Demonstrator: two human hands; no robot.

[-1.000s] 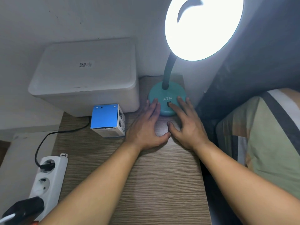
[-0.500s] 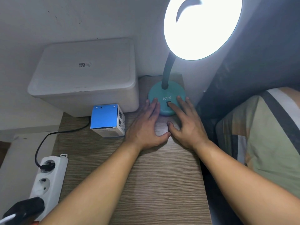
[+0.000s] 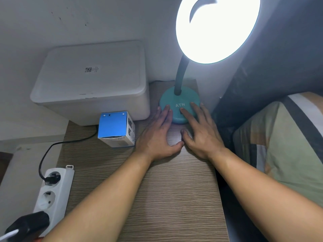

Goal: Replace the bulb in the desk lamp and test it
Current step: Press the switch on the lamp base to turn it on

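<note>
The teal desk lamp stands at the back of the wooden table, its round base (image 3: 178, 99) marked ATN. Its shade (image 3: 216, 28) glows bright white at the top right; the bulb is lost in the glare. My left hand (image 3: 157, 135) lies flat on the table, fingertips touching the base's left edge. My right hand (image 3: 201, 133) lies flat too, its index fingertip on the dark switch at the front of the base. A blue-topped bulb box (image 3: 116, 129) stands left of my left hand.
A large white lidded box (image 3: 94, 81) fills the back left. A white power strip (image 3: 52, 189) with a black plug and cable lies off the table's left edge. A striped pillow (image 3: 288, 145) and dark headboard are at the right.
</note>
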